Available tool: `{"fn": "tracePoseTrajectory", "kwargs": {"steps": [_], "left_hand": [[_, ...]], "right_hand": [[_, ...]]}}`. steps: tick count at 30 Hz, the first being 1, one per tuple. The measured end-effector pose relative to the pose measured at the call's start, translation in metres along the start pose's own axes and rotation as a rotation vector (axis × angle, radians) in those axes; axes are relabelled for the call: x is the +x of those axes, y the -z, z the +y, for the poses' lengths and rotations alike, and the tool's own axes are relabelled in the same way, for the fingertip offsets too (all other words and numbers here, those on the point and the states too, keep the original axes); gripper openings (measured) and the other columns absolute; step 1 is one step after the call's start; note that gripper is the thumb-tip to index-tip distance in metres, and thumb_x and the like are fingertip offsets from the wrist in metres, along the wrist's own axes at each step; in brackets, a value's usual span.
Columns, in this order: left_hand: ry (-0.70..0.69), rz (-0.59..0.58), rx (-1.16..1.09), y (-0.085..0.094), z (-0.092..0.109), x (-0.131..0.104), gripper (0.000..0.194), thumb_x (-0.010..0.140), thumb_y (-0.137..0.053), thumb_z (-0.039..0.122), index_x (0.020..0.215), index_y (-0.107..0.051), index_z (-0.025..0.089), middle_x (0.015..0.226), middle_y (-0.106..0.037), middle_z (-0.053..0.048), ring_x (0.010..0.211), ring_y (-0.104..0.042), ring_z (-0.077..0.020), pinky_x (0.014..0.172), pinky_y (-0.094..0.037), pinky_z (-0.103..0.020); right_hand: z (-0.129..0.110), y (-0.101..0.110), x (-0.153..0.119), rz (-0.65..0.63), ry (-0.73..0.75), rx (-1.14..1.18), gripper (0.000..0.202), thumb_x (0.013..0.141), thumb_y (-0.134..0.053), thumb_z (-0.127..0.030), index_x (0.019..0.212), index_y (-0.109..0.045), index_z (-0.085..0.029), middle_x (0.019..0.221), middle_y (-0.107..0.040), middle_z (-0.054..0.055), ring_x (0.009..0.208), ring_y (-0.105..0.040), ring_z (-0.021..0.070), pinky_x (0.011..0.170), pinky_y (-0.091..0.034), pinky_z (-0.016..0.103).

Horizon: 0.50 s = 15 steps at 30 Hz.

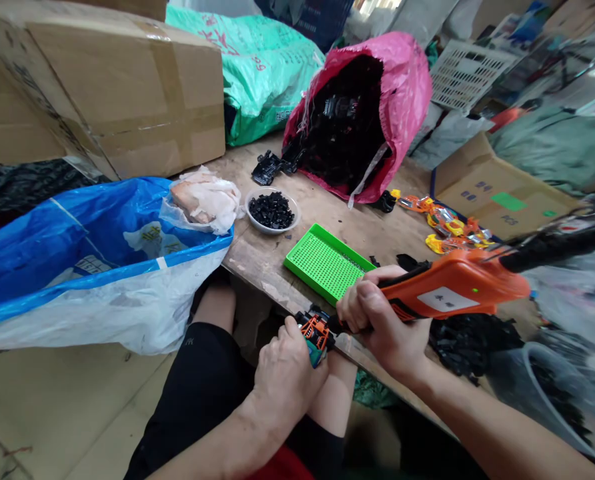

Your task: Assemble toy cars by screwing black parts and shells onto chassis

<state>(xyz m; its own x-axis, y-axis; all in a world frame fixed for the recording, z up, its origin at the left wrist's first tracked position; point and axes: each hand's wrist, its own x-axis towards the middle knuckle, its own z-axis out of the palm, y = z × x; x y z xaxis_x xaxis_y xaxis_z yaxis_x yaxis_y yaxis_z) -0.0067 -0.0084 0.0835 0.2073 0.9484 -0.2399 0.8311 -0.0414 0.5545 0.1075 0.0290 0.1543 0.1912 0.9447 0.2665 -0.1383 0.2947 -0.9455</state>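
Bare forearms (230, 430) are converging; the left hand (284, 370) is gripping a small orange, black and teal plastic assembly (317, 332) beside the brown wooden bench (322, 203); the right hand (383, 328) is clasping an orange-and-black plastic power tool (457, 273), pointing it toward the assembly.

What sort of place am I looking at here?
Probably a small assembly workshop: the right hand holds an orange handheld tool close to an orange-and-black plastic piece in the left hand, with a round whitish bowl of small black parts on the wooden table.
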Motion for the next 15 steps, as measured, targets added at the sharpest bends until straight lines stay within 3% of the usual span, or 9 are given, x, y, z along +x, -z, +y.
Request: {"fn": "tracePoseTrajectory", "kwargs": {"steps": [8,15], "left_hand": [[-0.011,0.025,0.029,0.001,0.000,0.000,0.054,0.086,-0.063,0.037,0.126,-0.052,0.004,0.099,-0.072,-0.014,0.087,-0.074,-0.0324,0.076,-0.057,-0.042],[-0.011,0.000,0.009,0.006,-0.001,-0.002,0.051,0.083,-0.065,0.039,0.123,-0.055,0.008,0.099,-0.072,-0.013,0.087,-0.074,-0.0324,0.075,-0.056,-0.040]], "right_hand": [[0.004,-0.001,0.009,0.033,-0.068,0.007,0.019,0.085,-0.074,-0.025,0.085,-0.056,-0.022,0.048,-0.050,-0.011,0.035,-0.043,0.0066,0.037,-0.040,0.020],[-0.025,0.004,0.024,0.112,0.013,-0.032,0.025,0.084,-0.077,-0.028,0.084,-0.052,-0.023,0.048,-0.048,-0.011,0.039,-0.044,0.0085,0.043,-0.044,0.024]]}}
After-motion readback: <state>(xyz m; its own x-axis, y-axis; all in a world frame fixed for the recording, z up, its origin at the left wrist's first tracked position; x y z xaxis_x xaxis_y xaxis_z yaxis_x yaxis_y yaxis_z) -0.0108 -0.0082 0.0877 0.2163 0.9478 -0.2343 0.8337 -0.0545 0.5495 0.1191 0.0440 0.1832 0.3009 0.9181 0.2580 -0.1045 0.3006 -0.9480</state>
